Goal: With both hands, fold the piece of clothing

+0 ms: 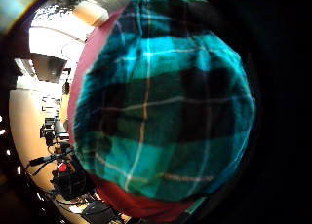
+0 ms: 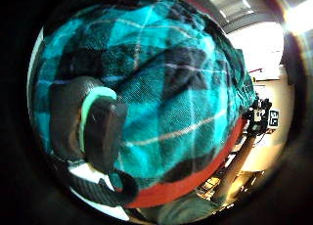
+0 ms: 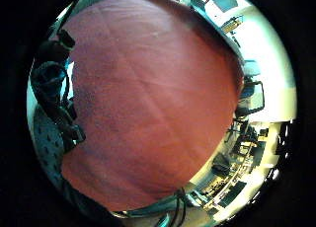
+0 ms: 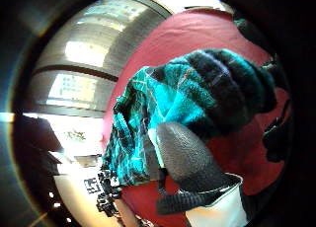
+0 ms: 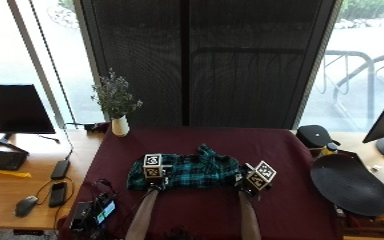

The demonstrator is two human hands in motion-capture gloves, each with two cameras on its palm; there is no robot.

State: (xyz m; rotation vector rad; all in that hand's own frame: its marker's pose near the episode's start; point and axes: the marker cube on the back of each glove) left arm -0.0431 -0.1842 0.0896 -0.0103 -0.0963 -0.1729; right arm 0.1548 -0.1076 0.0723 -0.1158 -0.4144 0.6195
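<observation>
A green-and-black plaid shirt (image 5: 187, 172) lies bunched in a wide strip near the middle of the maroon-covered counter (image 5: 198, 210), closer to my near edge than to the far one. My left hand (image 5: 153, 182) is on the shirt's left part with the thumb (image 2: 95, 129) curled against the cloth, and my right hand (image 5: 248, 184) pinches its right end, thumb (image 4: 185, 158) pressed to the fabric. A white vase of dried flowers (image 5: 117, 107) stands at the counter's far left corner.

i see the teal-and-black plaid garment (image 5: 185, 171) lying bunched in a wide, low strip on the dark red tablecloth (image 5: 198, 210), near its middle, one rumpled peak rising at its far edge.
</observation>
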